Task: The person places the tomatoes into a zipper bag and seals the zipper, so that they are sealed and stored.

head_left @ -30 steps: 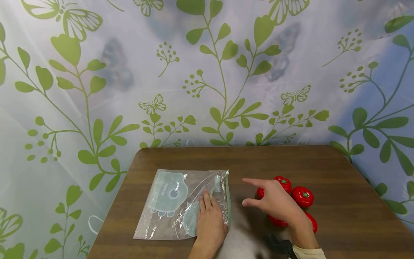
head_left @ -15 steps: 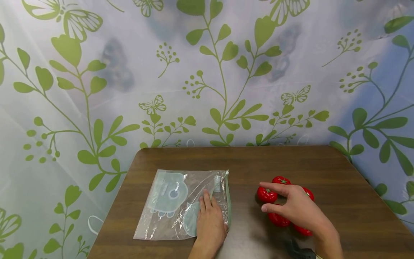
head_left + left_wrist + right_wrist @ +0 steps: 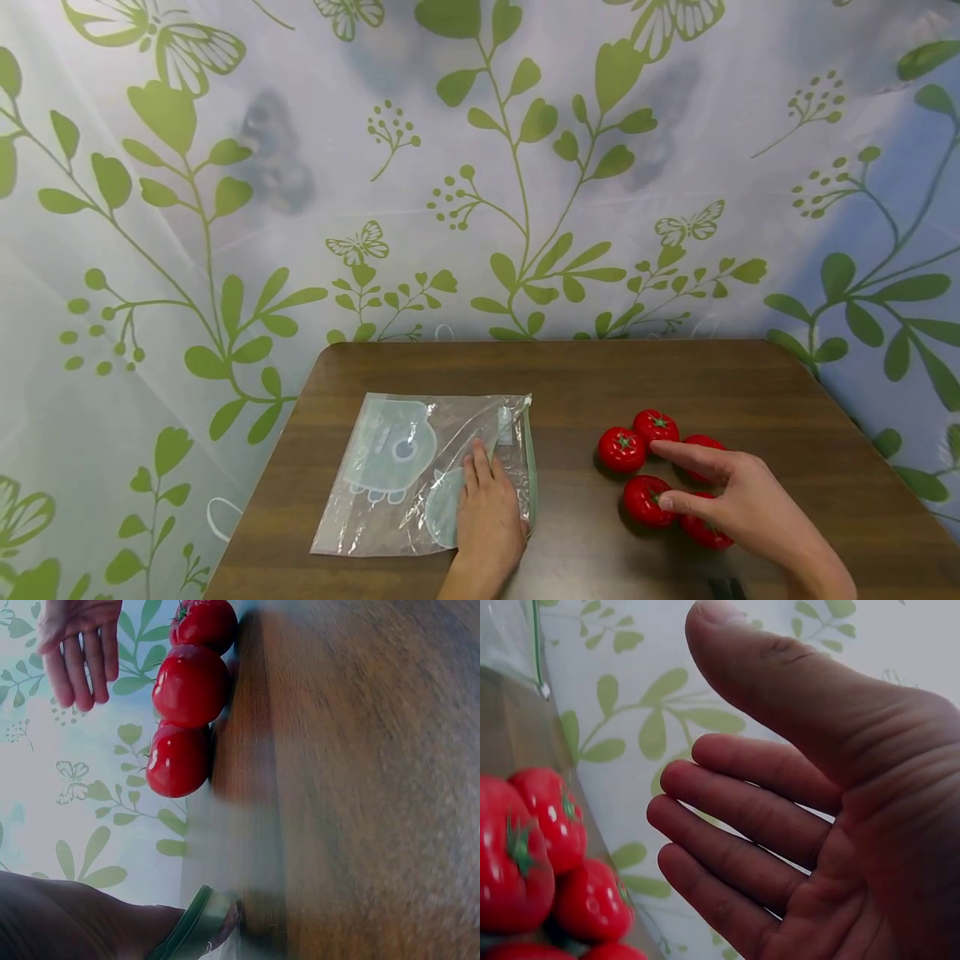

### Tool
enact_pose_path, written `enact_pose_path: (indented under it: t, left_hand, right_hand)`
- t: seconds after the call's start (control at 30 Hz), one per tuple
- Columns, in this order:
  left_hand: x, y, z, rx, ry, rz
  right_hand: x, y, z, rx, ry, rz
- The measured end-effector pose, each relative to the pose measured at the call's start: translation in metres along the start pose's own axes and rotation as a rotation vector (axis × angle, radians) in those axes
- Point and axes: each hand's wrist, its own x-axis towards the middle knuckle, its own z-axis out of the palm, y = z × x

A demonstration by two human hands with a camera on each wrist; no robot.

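Note:
A clear zip bag [image 3: 378,521] with pale blue animal prints lies flat on the left half of the table, its green zip edge [image 3: 189,919] facing right. My left hand [image 3: 489,517] rests on the bag near that edge, fingers straight. Several shiny red tomatoes [image 3: 621,450] with green stems sit in a loose cluster on the right. Held over the cluster's right side, my right hand [image 3: 750,504] has its thumb and fingers apart, holding nothing; it partly hides two tomatoes. In the right wrist view its fingers [image 3: 757,806] are extended, with tomatoes [image 3: 592,900] to their left.
The brown wooden table [image 3: 570,367] has rounded far corners. Behind it hangs a pale curtain [image 3: 300,250] with green leaf and butterfly prints. A small dark object [image 3: 726,588] shows at the bottom edge, near the right wrist.
My right hand has moved right across the tomatoes, uncovering the ones on the left of the cluster. The left hand and the zip bag have stayed in place.

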Motion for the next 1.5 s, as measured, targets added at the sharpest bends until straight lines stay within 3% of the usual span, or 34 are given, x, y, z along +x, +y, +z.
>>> enact_pose_path:
  t: [0.3,0.53,0.87,1.07,1.5]
  left_hand:
    - [0.001,0.0,0.0,-0.015,-0.014,-0.01]
    - [0.001,0.0,0.001,-0.017,-0.012,-0.012]
    - [0.002,0.0,0.0,-0.007,-0.012,-0.008]
    - [0.002,-0.001,0.001,-0.012,-0.022,-0.009]
    - [0.002,0.0,0.001,-0.002,-0.006,-0.007]
  right_hand:
    - [-0.015,0.029,-0.01,0.018,-0.018,0.083]
    - [-0.027,0.044,-0.013,0.101,-0.024,0.161]
    - [-0.037,0.069,-0.021,-0.009,-0.037,0.234]
    - [-0.04,0.076,-0.02,-0.001,-0.071,0.297]
    - [-0.046,0.095,-0.012,0.026,-0.077,0.307]
